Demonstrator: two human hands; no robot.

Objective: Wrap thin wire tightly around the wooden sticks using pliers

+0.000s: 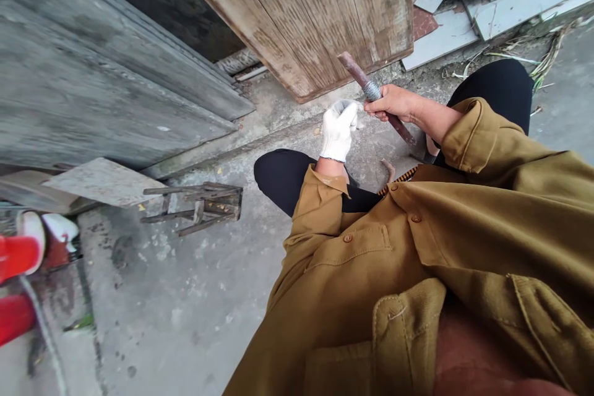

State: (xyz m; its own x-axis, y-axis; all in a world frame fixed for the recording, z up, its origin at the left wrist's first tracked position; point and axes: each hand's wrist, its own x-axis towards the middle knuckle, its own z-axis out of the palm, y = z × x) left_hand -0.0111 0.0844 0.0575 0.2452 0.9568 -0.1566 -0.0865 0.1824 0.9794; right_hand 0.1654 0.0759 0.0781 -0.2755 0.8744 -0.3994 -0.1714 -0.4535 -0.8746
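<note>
My bare right hand is wrapped around a reddish-brown rod, which slants from upper left to lower right. Silver wire is wound in a tight coil around the rod, just above my right thumb. Close by on the left, my left hand wears a white knitted glove and has its fingers curled closed. Whatever those fingers hold, if anything, is hidden or too thin to make out. The two hands are apart, over the concrete between my knees.
A weathered wooden panel leans ahead, beside stacked tile pieces. Grey boards stand at left. A small wooden stool lies near my left knee. Red objects and a hose are at far left.
</note>
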